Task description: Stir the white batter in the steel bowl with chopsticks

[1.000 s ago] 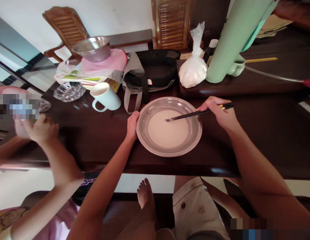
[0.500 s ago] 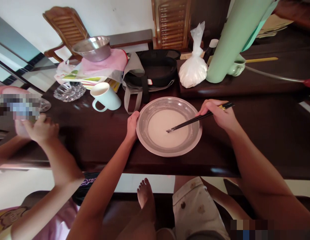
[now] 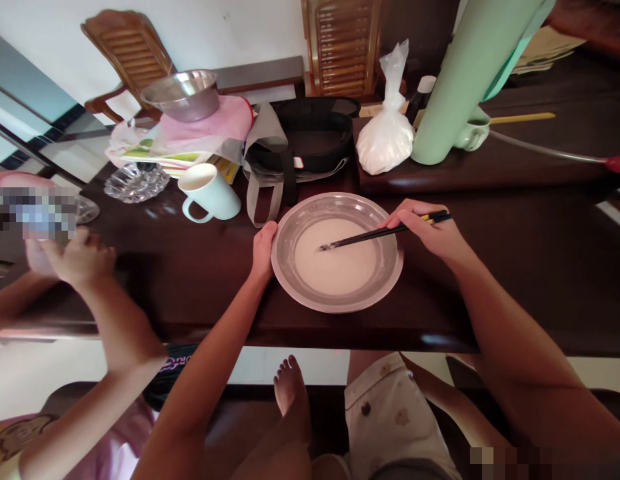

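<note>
A wide metal basin [image 3: 340, 304] stands on the dark wooden table, holding a milky off-white liquid [image 3: 335, 267]. My left hand [image 3: 263, 250] grips the basin's left rim, its thumb at the edge and its other fingers hidden behind the side. In my right hand [image 3: 425, 227], closed above the basin's right rim, is a pair of black chopsticks [image 3: 370, 235] with gold bands near the top. Their whitened tips reach into the liquid, left of its middle.
Behind the basin are a white mug [image 3: 210, 193], a black and grey bag [image 3: 310, 143], a tied plastic bag of white powder [image 3: 386, 143] and a tall green cylinder [image 3: 470, 87]. A glass dish [image 3: 137, 183] and a steel bowl [image 3: 183, 97] sit farther left. Another person's hands [image 3: 83, 260] are at the left.
The chopstick tips moved toward the near side of the liquid, then back left and away. My right hand has shifted slightly left with them. My left hand keeps its hold on the rim.
</note>
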Demonstrator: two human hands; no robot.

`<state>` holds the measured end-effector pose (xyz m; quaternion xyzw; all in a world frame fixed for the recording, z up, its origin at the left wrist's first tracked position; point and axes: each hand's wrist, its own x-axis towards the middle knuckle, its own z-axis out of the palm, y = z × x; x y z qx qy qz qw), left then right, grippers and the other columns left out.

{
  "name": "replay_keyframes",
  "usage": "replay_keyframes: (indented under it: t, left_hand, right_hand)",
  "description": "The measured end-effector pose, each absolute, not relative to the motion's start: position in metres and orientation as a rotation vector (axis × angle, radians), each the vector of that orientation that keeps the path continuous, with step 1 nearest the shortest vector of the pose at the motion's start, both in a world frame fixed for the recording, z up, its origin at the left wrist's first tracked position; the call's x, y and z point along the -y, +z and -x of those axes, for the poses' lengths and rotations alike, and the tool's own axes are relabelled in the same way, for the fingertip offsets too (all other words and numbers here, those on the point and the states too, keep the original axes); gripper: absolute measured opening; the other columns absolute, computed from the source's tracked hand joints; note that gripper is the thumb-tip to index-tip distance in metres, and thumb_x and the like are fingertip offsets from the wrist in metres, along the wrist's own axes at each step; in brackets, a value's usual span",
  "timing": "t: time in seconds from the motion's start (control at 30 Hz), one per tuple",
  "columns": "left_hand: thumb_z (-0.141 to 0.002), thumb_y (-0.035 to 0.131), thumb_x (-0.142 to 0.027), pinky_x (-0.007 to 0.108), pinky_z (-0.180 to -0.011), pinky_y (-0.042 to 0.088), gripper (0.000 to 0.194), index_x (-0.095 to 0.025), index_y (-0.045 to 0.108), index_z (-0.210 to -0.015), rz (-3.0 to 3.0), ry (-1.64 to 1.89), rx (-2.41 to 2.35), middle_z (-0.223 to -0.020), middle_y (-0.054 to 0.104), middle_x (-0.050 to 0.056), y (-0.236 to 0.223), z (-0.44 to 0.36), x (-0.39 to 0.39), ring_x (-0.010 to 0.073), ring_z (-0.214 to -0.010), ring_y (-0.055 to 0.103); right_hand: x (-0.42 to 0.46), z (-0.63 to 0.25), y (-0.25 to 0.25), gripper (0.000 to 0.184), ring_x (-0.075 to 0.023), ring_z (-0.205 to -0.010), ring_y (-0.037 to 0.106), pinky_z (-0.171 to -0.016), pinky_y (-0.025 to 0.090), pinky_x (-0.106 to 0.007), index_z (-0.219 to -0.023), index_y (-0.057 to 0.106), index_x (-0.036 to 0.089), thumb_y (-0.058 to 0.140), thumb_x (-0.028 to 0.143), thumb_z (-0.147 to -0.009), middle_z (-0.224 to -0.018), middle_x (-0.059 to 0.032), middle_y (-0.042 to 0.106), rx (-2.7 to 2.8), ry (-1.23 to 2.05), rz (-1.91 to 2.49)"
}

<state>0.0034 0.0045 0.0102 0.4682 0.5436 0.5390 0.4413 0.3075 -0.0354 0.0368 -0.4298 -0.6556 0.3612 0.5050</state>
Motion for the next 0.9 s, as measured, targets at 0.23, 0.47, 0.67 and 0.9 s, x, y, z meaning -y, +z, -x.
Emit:
replay_keyframes:
  t: [0.23,0.47,0.67,0.9]
  left_hand:
    - [-0.086,0.049,-0.017,0.02,-0.052,0.032,0.037,-0.019,0.035,-0.051,-1.163,1.33,-1.357,-0.055,0.032,-0.004,0.0119,-0.0042,-0.0044,0.0098,-0.055,0.028]
    - [-0.086,0.051,-0.019,0.02,-0.053,0.033,0.037,-0.019,0.037,-0.051,-1.143,1.328,-1.365,-0.056,0.033,-0.004,0.0101,-0.0028,-0.0051,0.0096,-0.055,0.028]
    - [-0.086,0.051,-0.018,0.02,-0.052,0.031,0.039,-0.019,0.036,-0.051,-1.12,1.33,-1.371,-0.057,0.033,-0.004,0.0113,-0.004,-0.0042,0.0096,-0.055,0.028]
    - [-0.087,0.049,-0.017,0.02,-0.053,0.032,0.036,-0.019,0.037,-0.052,-1.15,1.327,-1.345,-0.058,0.033,-0.004,0.011,-0.0033,-0.0043,0.0098,-0.056,0.028]
  right_hand:
    - [0.034,-0.3101,0.0342,0.033,-0.0174,-0.068,0.069,-0.069,0.054,-0.033,-0.065,0.07,0.024,0.059,0.04,-0.091,-0.066,-0.0015,0.07,1.506,0.924,0.954]
    - [0.0338,-0.3127,0.0345,0.031,-0.0183,-0.071,0.07,-0.072,0.055,-0.034,-0.067,0.071,0.024,0.061,0.041,-0.09,-0.07,-0.0032,0.071,1.479,0.806,1.015]
    - [0.0357,-0.3077,0.0361,0.03,-0.0187,-0.073,0.07,-0.072,0.056,-0.035,-0.068,0.072,0.025,0.06,0.041,-0.09,-0.071,-0.0022,0.072,1.574,0.909,1.009]
    - [0.0335,-0.311,0.0326,0.032,-0.0171,-0.068,0.07,-0.07,0.054,-0.033,-0.065,0.07,0.023,0.059,0.038,-0.091,-0.065,-0.0007,0.07,1.462,0.877,0.955]
